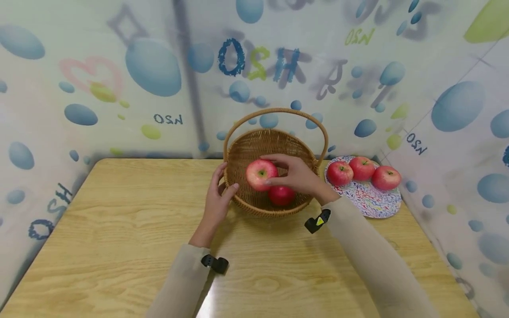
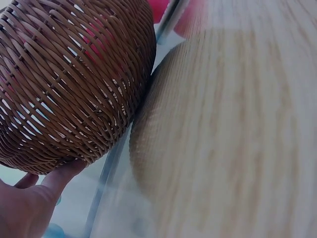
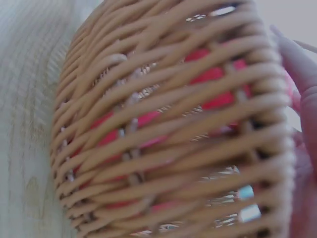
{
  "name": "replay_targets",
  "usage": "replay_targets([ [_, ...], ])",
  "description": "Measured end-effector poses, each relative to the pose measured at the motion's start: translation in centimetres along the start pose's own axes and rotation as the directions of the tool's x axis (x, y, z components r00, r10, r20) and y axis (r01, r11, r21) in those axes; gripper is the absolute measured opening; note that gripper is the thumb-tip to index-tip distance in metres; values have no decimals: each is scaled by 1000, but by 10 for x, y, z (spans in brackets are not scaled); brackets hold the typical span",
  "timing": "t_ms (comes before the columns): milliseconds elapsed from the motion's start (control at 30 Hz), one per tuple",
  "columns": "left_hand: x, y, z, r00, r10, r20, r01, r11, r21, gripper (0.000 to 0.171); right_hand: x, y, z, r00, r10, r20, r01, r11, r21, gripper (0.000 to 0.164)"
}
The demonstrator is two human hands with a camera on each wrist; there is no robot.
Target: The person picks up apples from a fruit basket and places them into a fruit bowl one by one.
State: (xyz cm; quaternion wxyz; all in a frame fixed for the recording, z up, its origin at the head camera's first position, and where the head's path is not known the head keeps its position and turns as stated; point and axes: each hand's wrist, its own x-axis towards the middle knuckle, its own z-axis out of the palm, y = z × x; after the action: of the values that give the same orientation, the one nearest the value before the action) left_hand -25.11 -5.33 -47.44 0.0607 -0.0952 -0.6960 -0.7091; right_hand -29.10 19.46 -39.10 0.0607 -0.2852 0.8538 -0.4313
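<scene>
A brown wicker basket (image 1: 274,211) with a tall arched handle (image 1: 276,110) stands at the back of the table. My left hand (image 1: 216,201) grips its left rim, with the thumb over the edge; in the left wrist view the same hand (image 2: 29,203) shows at the rim. Inside the basket's opening my right hand (image 1: 294,174) holds a red and yellow apple (image 1: 259,176) between thumb and fingers. Another red apple (image 1: 281,196) lies in the basket just below that hand. Through the weave, red patches of fruit show in the right wrist view.
To the right of the basket is a speckled oval plate (image 1: 374,203) bearing three red apples (image 1: 362,168). The light wooden table (image 1: 139,229) meets a patterned wall covering (image 1: 135,132) at the back and a similar one on the right.
</scene>
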Motion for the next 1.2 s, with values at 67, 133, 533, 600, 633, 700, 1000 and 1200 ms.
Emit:
replay_targets([
  [67,1,-1,0,1000,5,-4,-5,1000,0,64,-7,0,-2,999,7,-32,-5,998,69,62],
  [133,1,-2,-1,1000,9,-6,-9,1000,6,64,-15,-1,-5,998,18,-61,-9,991,136,62],
  [533,-1,-4,-6,1000,1,-2,-1,1000,26,63,-61,-1,-19,953,14,-302,80,952,296,63],
  [600,0,-4,-6,1000,3,-4,-3,1000,27,63,-68,1,-20,940,5,-341,110,942,318,62],
  [633,-1,-3,-5,1000,3,-4,-3,1000,28,63,-72,3,-20,931,1,-365,127,937,326,61],
  [700,-1,-3,-5,1000,6,0,-6,1000,28,63,-80,5,-22,908,-7,-420,161,930,331,62],
  [1000,-1,-4,-3,1000,-8,20,7,999,38,64,-111,18,-27,788,-32,-615,318,876,363,58],
  [1200,-3,1,0,1000,-9,12,8,999,36,65,-125,24,-37,748,25,-663,340,844,415,55],
])
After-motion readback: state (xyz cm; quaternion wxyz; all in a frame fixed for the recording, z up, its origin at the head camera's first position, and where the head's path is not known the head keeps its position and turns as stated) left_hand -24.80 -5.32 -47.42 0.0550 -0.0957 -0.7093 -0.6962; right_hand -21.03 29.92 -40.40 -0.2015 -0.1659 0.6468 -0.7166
